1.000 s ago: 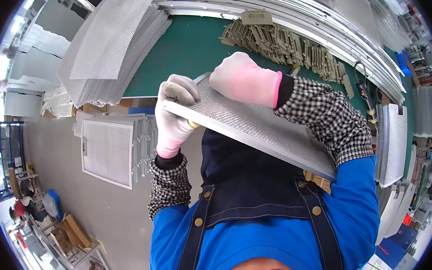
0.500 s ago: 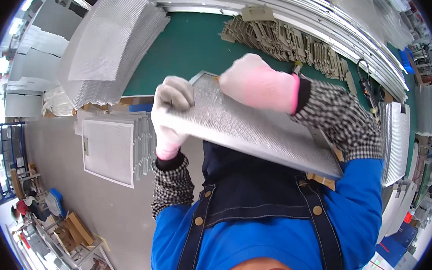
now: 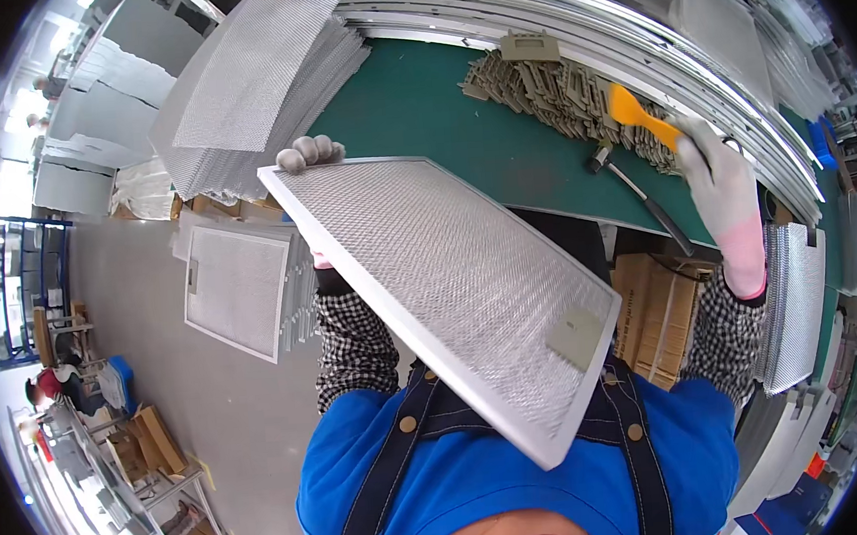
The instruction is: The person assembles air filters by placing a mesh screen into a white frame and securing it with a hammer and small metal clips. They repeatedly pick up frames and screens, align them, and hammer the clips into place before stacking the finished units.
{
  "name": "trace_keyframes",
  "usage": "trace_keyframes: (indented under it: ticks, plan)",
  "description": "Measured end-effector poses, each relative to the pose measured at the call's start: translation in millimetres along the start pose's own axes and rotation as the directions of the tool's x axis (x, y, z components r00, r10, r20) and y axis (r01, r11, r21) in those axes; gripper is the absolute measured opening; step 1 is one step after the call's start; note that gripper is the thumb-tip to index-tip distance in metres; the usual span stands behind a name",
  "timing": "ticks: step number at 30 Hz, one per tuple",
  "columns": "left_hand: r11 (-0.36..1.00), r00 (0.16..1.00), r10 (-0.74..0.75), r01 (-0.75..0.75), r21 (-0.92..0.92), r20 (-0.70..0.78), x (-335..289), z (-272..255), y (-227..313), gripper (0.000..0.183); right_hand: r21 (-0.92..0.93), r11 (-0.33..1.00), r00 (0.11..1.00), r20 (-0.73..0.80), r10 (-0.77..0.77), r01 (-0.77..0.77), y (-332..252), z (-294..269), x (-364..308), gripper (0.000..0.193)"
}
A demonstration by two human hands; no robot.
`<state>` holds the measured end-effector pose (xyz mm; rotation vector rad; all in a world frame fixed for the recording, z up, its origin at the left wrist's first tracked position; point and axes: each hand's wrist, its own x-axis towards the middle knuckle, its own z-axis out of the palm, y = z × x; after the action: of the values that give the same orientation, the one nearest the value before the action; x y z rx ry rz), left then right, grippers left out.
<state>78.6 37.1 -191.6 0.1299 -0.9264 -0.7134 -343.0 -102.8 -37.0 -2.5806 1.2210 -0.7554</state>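
Observation:
My left hand (image 3: 311, 153), in a pale glove, grips the upper left corner of a framed metal mesh filter panel (image 3: 428, 258). Its fingertips curl over the rim while the rest of the hand is hidden behind. The panel tilts in front of my chest, with a small greyish-green plate (image 3: 574, 337) near its lower right side. Out to the right, my gloved right hand (image 3: 718, 173) is closed round the handle of a yellow scraper (image 3: 645, 118), apart from the panel. Below the scraper, a hammer (image 3: 642, 198) with a dark handle lies on the green bench.
Mesh sheets (image 3: 257, 91) are stacked at the bench's left. Grey-beige plastic pieces (image 3: 545, 85) lie heaped along the back, before long metal profiles (image 3: 490, 10). Framed panels (image 3: 236, 286) stand on the left, and a cardboard box (image 3: 654, 301) sits under the bench's front edge.
My right hand has moved from the panel's upper edge out to the right, and the scraper now shows plainly in it. The panel has turned, its mesh face more toward me. The hammer is uncovered.

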Motion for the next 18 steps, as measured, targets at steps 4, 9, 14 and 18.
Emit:
trace_keyframes:
  ticks: [4,9,14,18]
  plan:
    - [0.943,0.982,-0.137,0.169,-0.288,0.126,-5,-24,-32,0.018,0.135,0.89,0.891,0.202,0.406,-0.436,51,-3,-44,0.029]
    - [0.843,0.976,-0.217,0.207,-0.497,0.039,-19,12,-100,0.023,0.242,0.97,0.997,0.075,-0.007,-0.012,15,35,-68,0.027]
    - [0.757,0.949,-0.314,0.26,-0.599,0.015,-24,35,-138,0.029,-0.23,0.882,0.903,-0.028,-0.429,0.412,-16,99,-61,0.007]
    - [0.774,0.91,-0.408,0.305,-0.555,-0.068,-22,35,-118,0.038,-0.05,0.86,0.86,0.091,-0.502,0.508,-37,116,-44,0.014]
